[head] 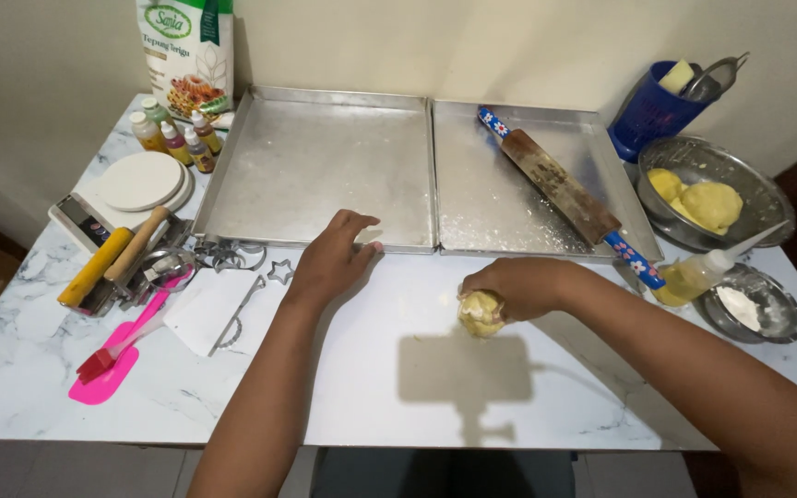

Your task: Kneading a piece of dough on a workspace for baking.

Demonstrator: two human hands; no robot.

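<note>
1. On the white marble-patterned table, near its middle: right hand closed around a lump of yellow dough, fingers curled and clamped on it, dough pressed down against the tabletop.
2. Just left of that: left hand palm down, fingers loosely together and slightly bent, tips at the front edge of the left baking tray; nothing held.
3. Behind the hands: two shallow metal trays side by side, touching along one edge; right baking tray dusted with flour and carrying a wooden rolling pin with blue flowered handles, laid diagonally, lower handle poking over the tray's front corner.
4. At the right: metal bowl holding more yellow dough, a squeeze bottle of yellowish liquid lying on its side, a small metal dish with white flour, and a blue cup of utensils against the wall.
5. At the left: pink spatula with a red brush across it, metal cookie cutters, a star-shaped one among them, a kitchen scale, white round lids, small colouring bottles and a flour bag in the corner.
</note>
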